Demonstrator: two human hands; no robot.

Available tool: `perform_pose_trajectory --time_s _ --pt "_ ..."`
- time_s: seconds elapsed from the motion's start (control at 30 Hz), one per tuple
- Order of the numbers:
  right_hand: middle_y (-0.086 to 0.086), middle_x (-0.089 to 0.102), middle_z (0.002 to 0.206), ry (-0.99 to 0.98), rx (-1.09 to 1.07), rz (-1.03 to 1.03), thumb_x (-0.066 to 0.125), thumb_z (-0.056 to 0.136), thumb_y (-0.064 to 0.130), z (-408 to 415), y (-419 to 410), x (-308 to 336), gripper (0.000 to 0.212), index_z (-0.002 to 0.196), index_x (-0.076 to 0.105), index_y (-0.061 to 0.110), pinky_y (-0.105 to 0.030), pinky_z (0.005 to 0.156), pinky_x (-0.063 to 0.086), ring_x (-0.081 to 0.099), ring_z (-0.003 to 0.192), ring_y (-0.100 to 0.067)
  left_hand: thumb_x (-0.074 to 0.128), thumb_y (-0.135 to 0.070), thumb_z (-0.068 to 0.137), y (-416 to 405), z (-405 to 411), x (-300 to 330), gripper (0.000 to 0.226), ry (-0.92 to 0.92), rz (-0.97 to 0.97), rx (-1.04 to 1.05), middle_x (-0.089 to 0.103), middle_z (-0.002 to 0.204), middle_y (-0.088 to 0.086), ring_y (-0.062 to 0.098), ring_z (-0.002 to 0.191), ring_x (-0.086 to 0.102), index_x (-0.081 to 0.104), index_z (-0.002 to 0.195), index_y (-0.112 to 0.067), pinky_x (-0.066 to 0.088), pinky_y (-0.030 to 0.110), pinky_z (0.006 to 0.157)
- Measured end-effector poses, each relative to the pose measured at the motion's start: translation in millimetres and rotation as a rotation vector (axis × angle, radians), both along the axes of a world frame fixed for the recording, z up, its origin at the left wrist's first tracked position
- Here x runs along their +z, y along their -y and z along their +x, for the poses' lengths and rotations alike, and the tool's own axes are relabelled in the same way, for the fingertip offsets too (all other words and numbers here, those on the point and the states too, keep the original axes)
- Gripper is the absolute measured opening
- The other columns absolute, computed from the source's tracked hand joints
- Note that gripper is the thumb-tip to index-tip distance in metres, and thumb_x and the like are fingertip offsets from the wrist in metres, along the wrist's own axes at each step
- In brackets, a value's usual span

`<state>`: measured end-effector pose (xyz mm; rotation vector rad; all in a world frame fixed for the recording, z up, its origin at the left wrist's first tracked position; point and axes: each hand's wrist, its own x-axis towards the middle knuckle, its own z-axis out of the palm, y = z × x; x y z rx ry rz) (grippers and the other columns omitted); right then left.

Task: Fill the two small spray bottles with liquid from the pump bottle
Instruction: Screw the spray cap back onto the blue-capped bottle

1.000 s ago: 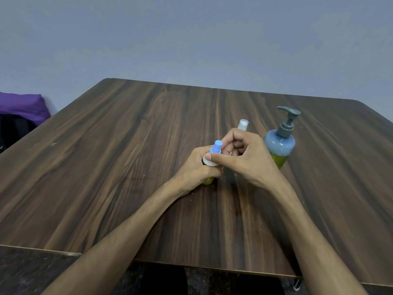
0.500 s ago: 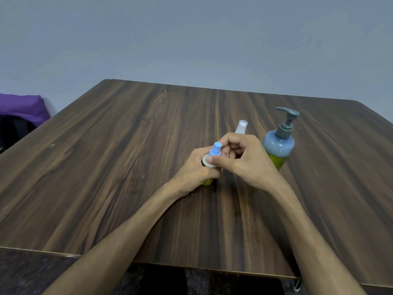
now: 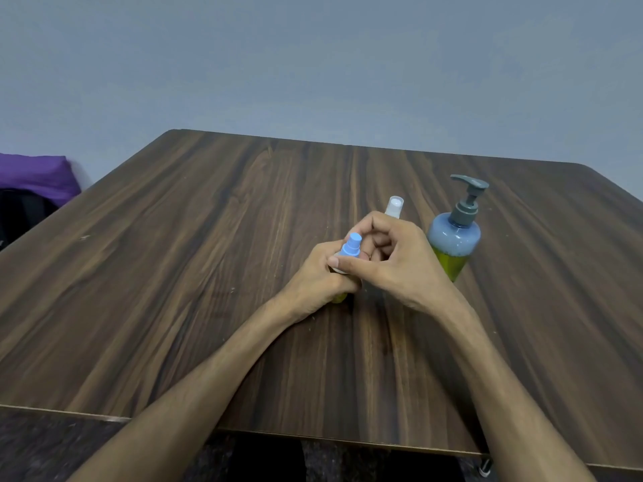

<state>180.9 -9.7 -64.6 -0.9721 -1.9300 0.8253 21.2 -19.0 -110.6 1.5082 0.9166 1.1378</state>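
Note:
A small spray bottle with a blue nozzle (image 3: 351, 245) stands on the wooden table (image 3: 208, 259), yellow-green liquid showing at its base. My left hand (image 3: 318, 276) grips its body. My right hand (image 3: 389, 262) pinches the white collar under the blue nozzle with thumb and curled fingers. Behind my right hand, only the white-capped top of the second small spray bottle (image 3: 395, 205) shows. The pump bottle (image 3: 454, 234), blue-grey with a grey pump head and yellow-green liquid low inside, stands upright just right of my right hand.
A purple cloth (image 3: 34, 175) lies over a dark object beyond the table's left edge. A grey wall rises behind the table. The table's near edge runs across the bottom of the view.
My right thumb has shifted slightly along the collar of the blue-nozzle bottle. Both hands stay on that bottle in the same place.

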Motion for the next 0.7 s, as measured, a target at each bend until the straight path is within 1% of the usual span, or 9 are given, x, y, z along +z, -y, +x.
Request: perform_pose_trajectory --time_s 0.07,0.13,0.2,0.3,0.4,0.47,0.53,0.6,0.7 --pt "-0.002 0.064 0.067 0.002 0.089 -0.050 0.088 0.081 0.031 5.3 -1.0 3.0 0.023 0.095 0.074 0.020 -0.029 0.060 0.047 0.052 0.059 -0.013 0.058 0.006 0.068 -0.2 -0.4 -0.1 0.015 -0.001 0.007 0.003 0.041 0.068 0.009 0.017 0.061 0.039 0.049 0.073 -0.005 0.033 0.026 0.052" --pt "-0.012 0.066 0.070 -0.003 0.112 -0.065 0.086 0.082 0.027 6.0 -2.3 3.8 0.018 0.090 0.074 0.016 -0.033 0.061 0.047 0.051 0.060 -0.016 0.059 0.006 0.068 0.2 -0.3 -0.4 0.018 -0.003 -0.002 0.013 0.044 0.068 0.008 0.019 0.061 0.041 0.051 0.073 -0.010 0.034 0.027 0.052" --pt "-0.014 0.064 0.068 -0.016 0.075 -0.068 0.089 0.082 0.024 3.4 -2.4 2.5 0.021 0.086 0.072 0.012 -0.035 0.061 0.045 0.050 0.060 -0.017 0.058 0.005 0.066 0.4 0.7 -0.9 0.015 -0.004 -0.014 0.020 0.042 0.071 0.011 0.023 0.066 0.037 0.050 0.076 -0.003 0.032 0.030 0.054" --pt "-0.001 0.060 0.060 -0.020 0.004 -0.057 0.091 0.082 0.023 -0.6 -2.3 -0.8 0.022 0.081 0.070 0.014 -0.035 0.060 0.044 0.048 0.058 -0.015 0.058 0.004 0.067 -0.5 1.0 -2.1 0.022 -0.016 -0.009 0.045 0.042 0.070 0.010 0.021 0.064 0.038 0.050 0.086 0.012 0.032 0.026 0.051" --pt "0.008 0.059 0.058 -0.012 -0.043 -0.034 0.091 0.081 0.026 -2.2 -2.2 -2.9 0.025 0.076 0.068 0.019 -0.033 0.059 0.044 0.048 0.056 -0.011 0.059 0.003 0.070 -1.7 1.3 -4.0 0.028 -0.015 0.003 0.048 0.044 0.069 0.006 0.012 0.058 0.041 0.051 0.094 0.016 0.034 0.022 0.049" --pt "0.010 0.057 0.056 -0.001 -0.068 -0.021 0.091 0.081 0.028 -2.8 -2.4 -3.7 0.026 0.076 0.068 0.018 -0.030 0.057 0.044 0.048 0.055 -0.006 0.059 0.003 0.071 -2.5 1.8 -5.5 0.031 -0.006 0.018 0.048 0.046 0.073 0.009 0.014 0.061 0.041 0.052 0.098 0.017 0.034 0.023 0.050" --pt "0.013 0.054 0.053 0.016 -0.102 -0.004 0.090 0.082 0.029 -3.7 -2.4 -5.1 0.026 0.076 0.067 0.018 -0.022 0.055 0.040 0.045 0.051 -0.004 0.056 0.004 0.072 -1.3 2.4 -5.9 0.024 0.003 0.042 0.050 0.050 0.071 0.002 0.012 0.062 0.043 0.053 0.094 0.013 0.035 0.021 0.052" --pt "0.014 0.050 0.050 0.032 -0.139 0.024 0.089 0.082 0.030 -5.2 -1.4 -6.2 0.027 0.076 0.065 0.020 -0.016 0.053 0.036 0.043 0.047 -0.005 0.053 0.005 0.073 -0.3 3.0 -5.8 0.014 0.009 0.065 0.039 0.052 0.067 -0.010 0.007 0.061 0.044 0.054 0.085 -0.003 0.036 0.020 0.054" --pt "0.013 0.049 0.050 0.045 -0.150 0.069 0.088 0.084 0.031 -7.0 0.1 -6.0 0.023 0.078 0.067 0.021 -0.017 0.053 0.036 0.044 0.047 -0.006 0.056 0.000 0.075 -2.1 2.8 -7.1 0.018 0.005 0.074 0.058 0.057 0.068 -0.016 0.003 0.063 0.049 0.055 0.087 -0.014 0.040 0.021 0.057"
